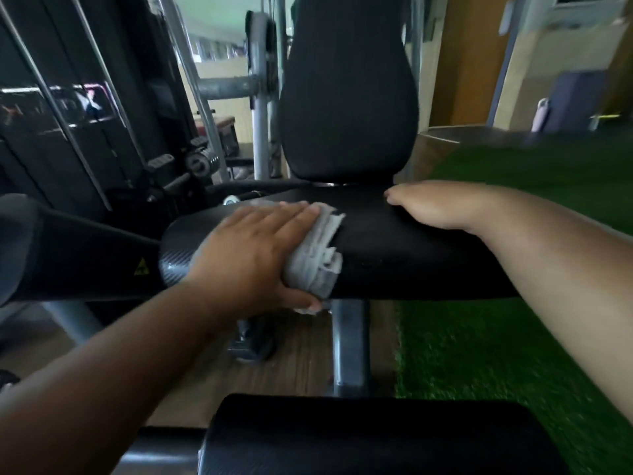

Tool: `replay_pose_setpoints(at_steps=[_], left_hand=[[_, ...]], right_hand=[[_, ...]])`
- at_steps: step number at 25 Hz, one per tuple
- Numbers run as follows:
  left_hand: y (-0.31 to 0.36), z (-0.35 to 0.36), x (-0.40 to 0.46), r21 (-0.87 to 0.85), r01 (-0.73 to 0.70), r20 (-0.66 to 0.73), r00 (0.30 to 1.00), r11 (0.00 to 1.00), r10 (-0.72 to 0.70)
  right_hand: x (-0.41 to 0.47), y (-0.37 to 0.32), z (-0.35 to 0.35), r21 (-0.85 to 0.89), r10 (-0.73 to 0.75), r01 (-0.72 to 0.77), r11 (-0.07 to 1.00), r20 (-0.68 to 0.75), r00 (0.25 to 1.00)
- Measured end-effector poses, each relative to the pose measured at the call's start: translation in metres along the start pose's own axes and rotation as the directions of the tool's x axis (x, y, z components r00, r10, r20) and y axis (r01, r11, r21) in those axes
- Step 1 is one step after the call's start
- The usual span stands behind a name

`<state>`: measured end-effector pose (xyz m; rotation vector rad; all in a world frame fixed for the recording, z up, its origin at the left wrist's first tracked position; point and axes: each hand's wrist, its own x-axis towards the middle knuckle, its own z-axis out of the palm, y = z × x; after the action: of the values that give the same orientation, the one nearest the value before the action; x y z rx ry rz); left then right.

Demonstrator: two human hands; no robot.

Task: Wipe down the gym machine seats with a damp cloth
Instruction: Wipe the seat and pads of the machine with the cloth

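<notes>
left hand point(255, 250) presses cloth point(320, 253) | right hand point(435, 207) fingers hidden (seat point(394, 255) edge)

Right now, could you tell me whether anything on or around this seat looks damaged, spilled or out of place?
Nothing stands out. The left hand presses the grey cloth flat on the black seat, and the right hand rests on its far edge. The backrest shows no tears or spills, though the picture is slightly blurred.
</notes>
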<state>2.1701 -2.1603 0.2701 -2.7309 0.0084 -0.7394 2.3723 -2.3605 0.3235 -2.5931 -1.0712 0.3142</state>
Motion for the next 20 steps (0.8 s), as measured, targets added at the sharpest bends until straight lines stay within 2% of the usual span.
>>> replay_pose_setpoints(at_steps=[4,7,9,13,15,17,18,19,20], left_hand=[[-0.043,-0.011,-0.034,-0.022,0.209,0.127,0.971,0.978,-0.204],[-0.026,-0.008,-0.019,0.028,0.187,0.175,0.966,0.982,-0.189],[0.0,-0.006,-0.002,0.03,0.152,0.131,0.979,0.988,-0.155],[0.05,-0.002,0.024,-0.006,0.124,0.048,0.991,0.992,-0.124],[0.071,-0.006,0.037,-0.062,0.116,0.081,0.99,0.991,-0.111],[0.077,-0.016,0.044,-0.206,0.075,0.109,0.993,0.976,-0.053],[0.069,-0.022,0.043,-0.374,0.075,0.129,0.991,0.925,-0.028],[0.056,-0.03,0.039,-0.575,0.108,0.147,0.989,0.811,-0.028],[0.038,-0.033,0.031,-0.68,0.119,0.13,0.991,0.724,-0.041]], right_hand=[[-0.011,-0.014,-0.003,-0.08,0.015,-0.015,0.997,-0.007,1.0],[-0.007,-0.01,0.002,-0.069,0.031,-0.032,0.997,-0.018,0.999],[-0.006,-0.012,0.005,0.005,0.051,-0.051,0.999,-0.081,0.995],[-0.003,-0.011,0.002,0.295,0.162,-0.111,0.949,-0.152,0.975],[-0.008,-0.013,-0.002,0.387,0.198,-0.115,0.915,-0.182,0.963],[-0.018,-0.015,-0.008,0.45,0.216,-0.058,0.891,-0.308,0.927],[-0.026,-0.019,-0.009,0.495,0.235,-0.01,0.869,-0.395,0.888],[-0.036,-0.025,-0.007,0.521,0.242,0.065,0.851,-0.5,0.832],[-0.049,-0.036,0.002,0.472,0.2,0.145,0.87,-0.606,0.77]])
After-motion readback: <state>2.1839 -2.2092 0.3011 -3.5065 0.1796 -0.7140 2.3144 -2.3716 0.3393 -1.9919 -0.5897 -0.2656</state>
